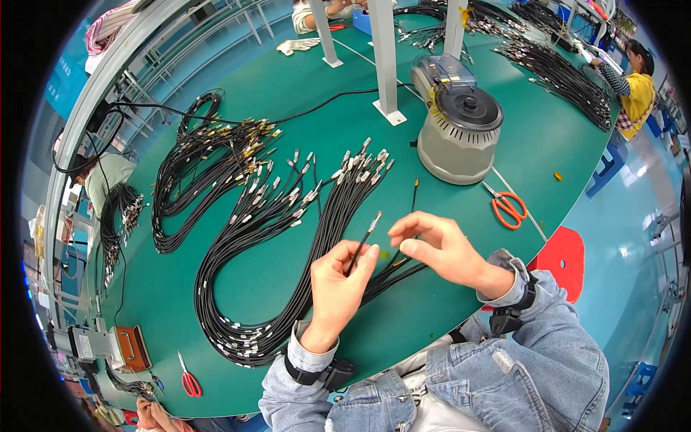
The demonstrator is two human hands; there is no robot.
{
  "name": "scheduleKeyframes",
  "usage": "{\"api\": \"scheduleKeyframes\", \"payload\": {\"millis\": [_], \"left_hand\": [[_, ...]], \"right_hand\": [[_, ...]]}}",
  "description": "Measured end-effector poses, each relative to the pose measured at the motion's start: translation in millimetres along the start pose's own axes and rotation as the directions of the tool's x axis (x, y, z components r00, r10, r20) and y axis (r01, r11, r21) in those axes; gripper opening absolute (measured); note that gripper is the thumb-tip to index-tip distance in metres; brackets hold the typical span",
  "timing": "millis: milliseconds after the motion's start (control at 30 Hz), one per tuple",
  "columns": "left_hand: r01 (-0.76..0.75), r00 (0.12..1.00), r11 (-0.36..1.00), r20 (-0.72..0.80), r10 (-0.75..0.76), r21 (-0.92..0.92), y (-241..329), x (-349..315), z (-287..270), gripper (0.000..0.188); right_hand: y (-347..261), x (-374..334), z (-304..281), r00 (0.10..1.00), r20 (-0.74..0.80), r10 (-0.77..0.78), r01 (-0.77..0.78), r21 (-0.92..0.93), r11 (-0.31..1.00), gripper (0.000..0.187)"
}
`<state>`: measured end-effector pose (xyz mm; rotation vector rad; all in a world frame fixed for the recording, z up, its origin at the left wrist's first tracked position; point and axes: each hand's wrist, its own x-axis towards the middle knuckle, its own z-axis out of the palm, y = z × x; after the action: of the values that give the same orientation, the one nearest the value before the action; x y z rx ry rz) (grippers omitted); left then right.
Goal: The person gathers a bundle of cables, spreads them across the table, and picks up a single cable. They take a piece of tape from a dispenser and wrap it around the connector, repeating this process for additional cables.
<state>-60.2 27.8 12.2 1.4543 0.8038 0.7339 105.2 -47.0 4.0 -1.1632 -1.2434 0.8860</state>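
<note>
My left hand (pixel 335 288) pinches a black cable (pixel 364 239) between thumb and fingers. The cable's end points up and away, with a bare, silvery and copper-coloured tip. Just right of that tip is my right hand (pixel 453 250), its fingers bent and its thumb apart from them, with nothing visible between. Beyond the hands, another thin black cable (pixel 414 196) with a yellow end lies on the green table (pixel 403 317). A large curved bundle of black cables (pixel 205 288) with white-labelled ends sweeps round to the left of my left hand.
Another cable bundle (pixel 160 209) has yellowish ends. A round grey machine with a black lid (pixel 461 144) stands by a metal post (pixel 386 65). Orange-handled scissors (pixel 509 210) lie at right, red-handled scissors (pixel 190 383) at near left. A red stool (pixel 565 259) is beside the table; other people work around it.
</note>
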Motion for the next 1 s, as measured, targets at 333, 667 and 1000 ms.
{"api": "scheduleKeyframes", "payload": {"millis": [333,667,1000], "left_hand": [[-0.056,0.996,0.993,0.07,0.049,0.105,-6,1,3,0.014],[-0.046,0.998,0.999,0.051,0.047,-0.028,-4,3,2,0.024],[0.042,0.997,0.994,0.064,-0.036,-0.099,8,9,0,0.022]], "right_hand": [[9,2,5,0.983,-0.009,0.184,-0.18,0.185,0.966,0.02],[-8,51,-112,0.714,-0.439,-0.546,0.098,-0.709,0.698,0.034],[-13,70,-138,0.833,-0.156,-0.531,0.03,-0.945,0.325,0.056]]}}
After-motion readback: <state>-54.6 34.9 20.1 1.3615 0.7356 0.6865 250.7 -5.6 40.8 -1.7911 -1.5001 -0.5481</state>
